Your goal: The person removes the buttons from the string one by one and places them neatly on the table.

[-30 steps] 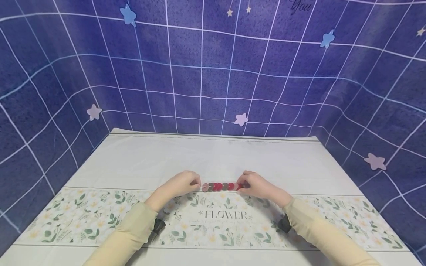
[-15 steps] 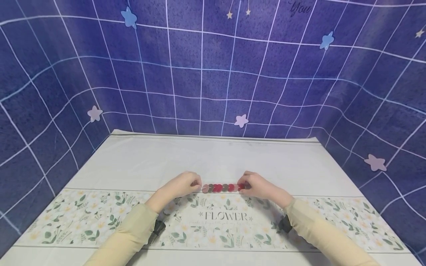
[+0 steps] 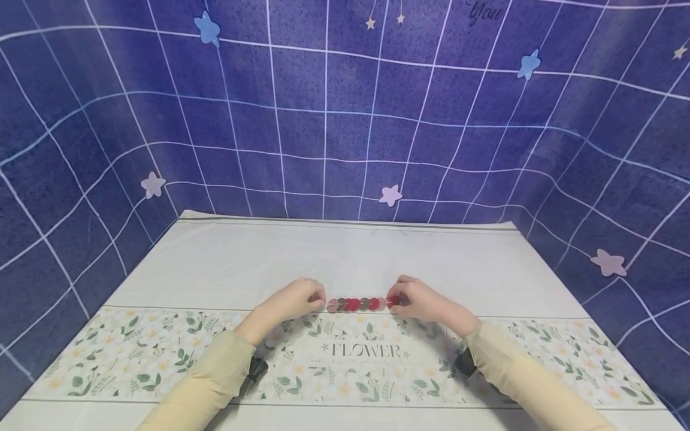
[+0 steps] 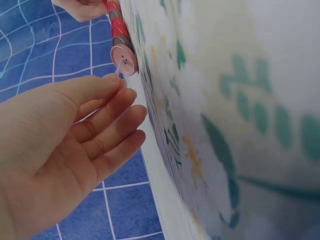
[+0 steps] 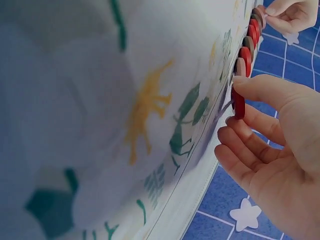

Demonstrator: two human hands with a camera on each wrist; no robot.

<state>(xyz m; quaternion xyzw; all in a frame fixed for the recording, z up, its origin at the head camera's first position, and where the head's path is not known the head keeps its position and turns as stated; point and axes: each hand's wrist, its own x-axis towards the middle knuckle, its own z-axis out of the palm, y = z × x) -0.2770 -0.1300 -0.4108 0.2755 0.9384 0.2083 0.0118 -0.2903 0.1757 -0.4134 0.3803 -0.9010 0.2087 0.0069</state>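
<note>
A row of buttons (image 3: 353, 304) in red, pink and grey-brown lies strung just above the tablecloth's flowered band, between my two hands. My left hand (image 3: 297, 299) pinches a pale thread (image 4: 119, 67) between thumb and index finger, close to the pink button (image 4: 124, 59) at the left end. Its other fingers are loosely bent. At the row's right end, my right hand (image 3: 417, 299) grips a red button (image 5: 239, 102) between thumb and fingertips. A bit of thread (image 5: 225, 107) shows beside that button. The right hand's fingers partly cover the red button.
White cloth (image 3: 345, 251) with a flowered band (image 3: 226, 353) and the printed word FLOWER covers the table. A blue curtain (image 3: 345, 137) with grid lines and stars rises behind and on both sides. Dark bands (image 3: 465, 362) sit at the wrists.
My right hand has shifted slightly right with the red button, which now shows more and sits a little off the neighbouring pink one. The left hand stays nearly still.
</note>
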